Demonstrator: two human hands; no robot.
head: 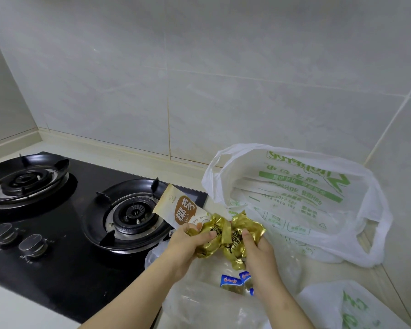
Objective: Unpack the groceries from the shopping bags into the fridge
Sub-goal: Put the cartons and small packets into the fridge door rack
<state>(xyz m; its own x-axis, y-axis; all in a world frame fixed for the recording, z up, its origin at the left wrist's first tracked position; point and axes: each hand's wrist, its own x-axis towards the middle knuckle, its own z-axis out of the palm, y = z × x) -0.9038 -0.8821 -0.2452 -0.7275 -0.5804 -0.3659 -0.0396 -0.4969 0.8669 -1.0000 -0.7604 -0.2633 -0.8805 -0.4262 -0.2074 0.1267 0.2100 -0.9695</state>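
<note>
Cup from beneath the light, crinkly, likely slippery gold-foil packets (226, 233) gripped with a cream pouch (183, 207) in curled left hand (188, 243) and right hand (256, 248) above the clear bag (199, 305) on the counter (375, 281).

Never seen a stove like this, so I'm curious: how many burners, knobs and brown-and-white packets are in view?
Burners: 2
Knobs: 2
Brown-and-white packet: 1
Total: 5
</note>
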